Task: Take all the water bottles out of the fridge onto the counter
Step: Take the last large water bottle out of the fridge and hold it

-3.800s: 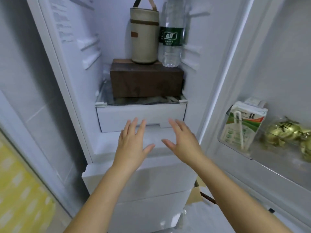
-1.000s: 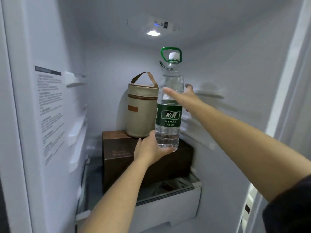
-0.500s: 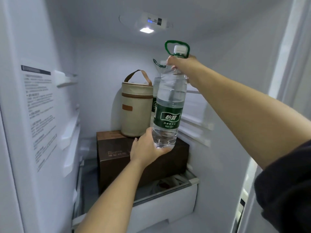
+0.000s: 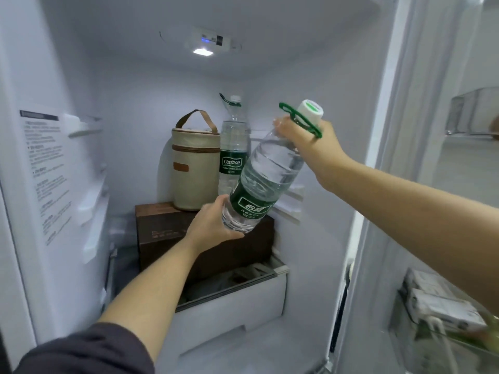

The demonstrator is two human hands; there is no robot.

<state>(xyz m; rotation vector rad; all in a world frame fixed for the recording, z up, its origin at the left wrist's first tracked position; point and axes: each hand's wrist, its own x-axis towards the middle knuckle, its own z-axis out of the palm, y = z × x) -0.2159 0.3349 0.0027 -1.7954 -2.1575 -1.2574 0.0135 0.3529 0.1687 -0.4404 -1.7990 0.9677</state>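
Note:
A large clear water bottle [image 4: 266, 174] with a green label, white cap and green carry ring is tilted, top leaning right, in front of the open fridge compartment. My right hand [image 4: 310, 147] grips its neck. My left hand [image 4: 213, 225] cups its base from below. A second water bottle [image 4: 233, 147] with the same green label stands upright at the back of the compartment, on a dark brown box [image 4: 164, 230], right beside a beige cylindrical bag [image 4: 195, 166].
A white drawer [image 4: 232, 303] with a glass lid sits under the brown box. The fridge's left wall [image 4: 54, 171] carries a printed sticker and shelf rails. The open door on the right holds cartons [image 4: 437, 303] in its shelf.
The bottle has come off the brown box, moved forward and tilted to the right in both hands. A second bottle behind it now shows fully.

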